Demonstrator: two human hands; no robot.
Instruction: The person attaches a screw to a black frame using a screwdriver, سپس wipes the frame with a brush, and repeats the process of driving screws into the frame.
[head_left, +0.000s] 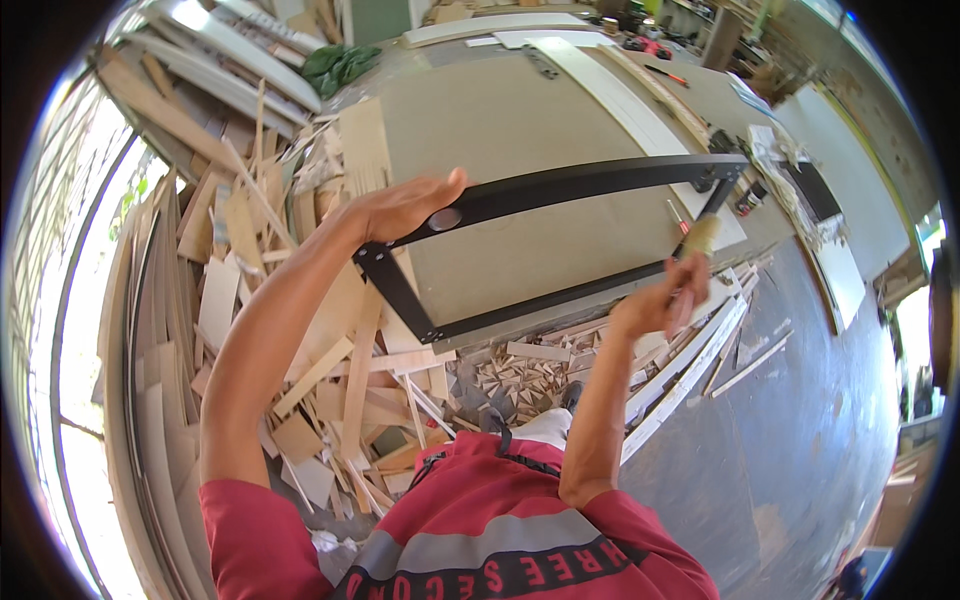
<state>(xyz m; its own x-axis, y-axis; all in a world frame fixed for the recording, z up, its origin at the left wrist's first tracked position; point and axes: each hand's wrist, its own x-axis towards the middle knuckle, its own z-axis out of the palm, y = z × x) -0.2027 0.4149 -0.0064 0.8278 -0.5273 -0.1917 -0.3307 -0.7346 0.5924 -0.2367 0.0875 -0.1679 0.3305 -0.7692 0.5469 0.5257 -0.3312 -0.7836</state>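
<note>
A black rectangular frame (570, 186) is tilted over the near part of a grey-tan work surface (470, 110). My left hand (408, 208) grips its left upper corner, beside a round greyish spot on the bar. Small pale dots, perhaps screws or holes, show at the corners. In my closed right hand (672, 296) is a brush (703, 234) with pale bristles, blurred by motion. The bristles point up, close to the frame's right end. I cannot tell whether they touch it.
Wood offcuts (320, 395) lie heaped at the left, with smaller scraps (530, 385) below the frame. A long white board (610, 95) crosses the work surface. A small dark can (750, 198) stands past the frame's right end. Long white strips (690, 365) lie at the right.
</note>
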